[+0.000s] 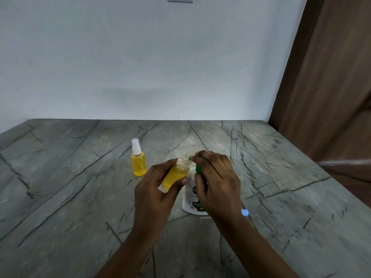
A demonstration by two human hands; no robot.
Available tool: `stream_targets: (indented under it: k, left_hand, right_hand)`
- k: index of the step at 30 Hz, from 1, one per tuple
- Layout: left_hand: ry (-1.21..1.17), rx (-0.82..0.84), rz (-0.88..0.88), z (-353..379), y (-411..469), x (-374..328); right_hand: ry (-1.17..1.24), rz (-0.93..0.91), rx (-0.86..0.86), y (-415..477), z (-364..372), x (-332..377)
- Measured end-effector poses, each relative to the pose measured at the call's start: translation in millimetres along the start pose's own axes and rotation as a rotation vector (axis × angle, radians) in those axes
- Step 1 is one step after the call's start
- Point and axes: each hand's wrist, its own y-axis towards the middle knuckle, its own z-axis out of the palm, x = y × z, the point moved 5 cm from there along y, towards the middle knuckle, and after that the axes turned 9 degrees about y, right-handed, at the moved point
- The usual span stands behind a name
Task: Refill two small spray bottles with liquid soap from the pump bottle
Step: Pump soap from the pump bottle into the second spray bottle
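My left hand (pixel 154 189) grips an uncapped small bottle (pixel 176 173) of yellow liquid, tilted with its threaded neck toward the right. My right hand (pixel 216 181) lies over the green pump head (pixel 198 169) of the white pump bottle (pixel 192 203), whose nozzle tip sits right at the small bottle's mouth. The pump bottle stands on the counter, mostly hidden behind my right hand. A second small spray bottle (pixel 138 159), full of yellow liquid and fitted with its white sprayer cap, stands upright to the left.
The grey veined stone counter (pixel 80 197) runs to a white wall at the back. A brown wooden panel (pixel 331 97) borders the right side. A small pale blue-white object (pixel 244 212) lies by my right wrist.
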Motion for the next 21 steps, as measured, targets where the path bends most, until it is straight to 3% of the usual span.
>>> stream_targets:
  k: [21]
  left_hand:
    - [-0.031,-0.011,-0.019,-0.6,-0.1,-2.8]
  right_hand:
    - [-0.005,-0.005,0.018,2.3,-0.1,-1.1]
